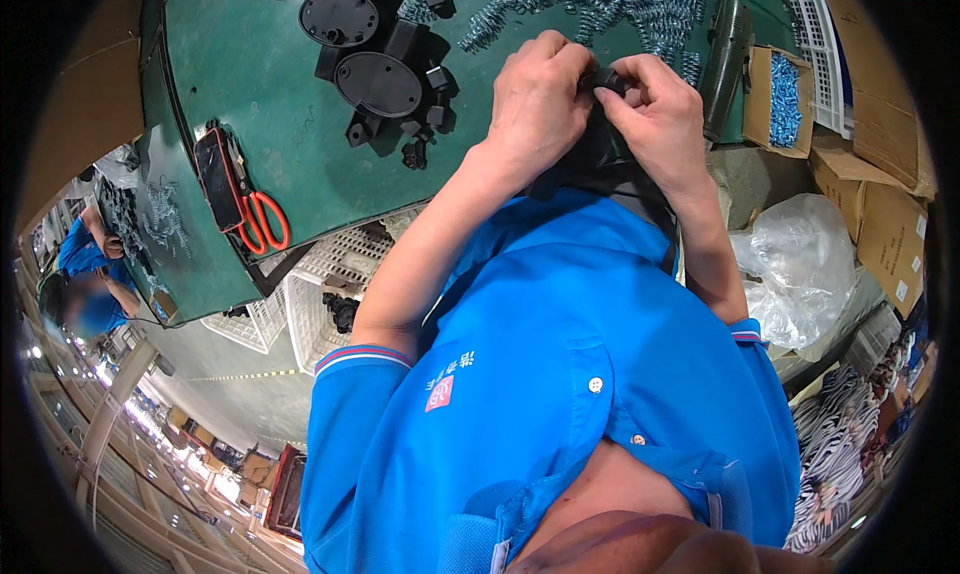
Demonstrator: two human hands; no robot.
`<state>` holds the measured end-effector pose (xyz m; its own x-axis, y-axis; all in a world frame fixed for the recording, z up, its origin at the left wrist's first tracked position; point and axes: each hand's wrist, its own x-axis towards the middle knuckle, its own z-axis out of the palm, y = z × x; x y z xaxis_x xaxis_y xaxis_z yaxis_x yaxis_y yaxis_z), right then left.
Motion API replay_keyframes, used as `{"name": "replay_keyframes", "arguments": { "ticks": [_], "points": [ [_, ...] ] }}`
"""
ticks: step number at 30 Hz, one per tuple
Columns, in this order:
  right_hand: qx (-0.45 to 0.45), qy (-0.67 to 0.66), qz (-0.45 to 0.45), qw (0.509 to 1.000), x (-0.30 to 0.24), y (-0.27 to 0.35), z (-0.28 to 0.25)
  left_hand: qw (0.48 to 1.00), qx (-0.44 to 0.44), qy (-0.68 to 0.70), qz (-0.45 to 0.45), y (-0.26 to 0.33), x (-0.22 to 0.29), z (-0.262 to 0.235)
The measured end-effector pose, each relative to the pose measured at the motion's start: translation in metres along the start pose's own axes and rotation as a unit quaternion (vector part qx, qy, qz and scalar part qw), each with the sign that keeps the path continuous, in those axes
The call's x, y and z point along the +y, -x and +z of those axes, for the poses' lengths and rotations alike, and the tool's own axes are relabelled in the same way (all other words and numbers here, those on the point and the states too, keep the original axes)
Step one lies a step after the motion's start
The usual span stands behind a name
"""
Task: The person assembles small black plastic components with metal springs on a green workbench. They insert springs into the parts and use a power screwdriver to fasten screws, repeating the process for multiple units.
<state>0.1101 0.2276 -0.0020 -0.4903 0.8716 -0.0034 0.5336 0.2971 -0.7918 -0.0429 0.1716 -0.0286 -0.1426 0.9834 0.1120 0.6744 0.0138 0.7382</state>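
And here we are at the near edge of the green counter [310,164], where the left hand [540,99] and right hand [655,114] meet, fingertips and thumbs pinching a small black part [607,80], most of it covered by the fingers! Right behind them, crowding the far side, a big tangle of metal springs [590,4]; over to the left, oval black housings [380,82] among loose black pieces [436,115]. Look to the near left corner: a phone [215,179] with orange-handled scissors [262,219] right up against it. Out at the right edge, a long dark green cylinder [728,64] lies between the right hand and an open carton [785,99] of small blue pieces. Below the near edge, white baskets [300,309], and across at far left, a blue-clad co-worker [85,299] at another counter [185,239]
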Motion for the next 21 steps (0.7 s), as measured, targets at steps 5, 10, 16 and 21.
{"name": "replay_keyframes", "arguments": {
  "ticks": [5,10,16,21],
  "points": [
    [0.012,0.087,-0.005,0.996,0.000,-0.001,0.008,0.987,-0.073,0.005,-0.146,0.008,0.010,-0.035],
    [0.015,0.047,0.029,0.998,-0.005,0.003,0.018,0.905,-0.166,0.279,-0.275,0.020,-0.010,-0.029],
    [0.016,-0.236,0.133,0.963,0.015,0.010,0.015,0.671,-0.093,0.614,-0.404,0.022,-0.019,-0.032],
    [-0.018,-0.342,0.119,0.932,0.001,0.031,0.007,0.717,-0.104,0.592,-0.355,0.039,0.001,-0.020]
  ]
}}
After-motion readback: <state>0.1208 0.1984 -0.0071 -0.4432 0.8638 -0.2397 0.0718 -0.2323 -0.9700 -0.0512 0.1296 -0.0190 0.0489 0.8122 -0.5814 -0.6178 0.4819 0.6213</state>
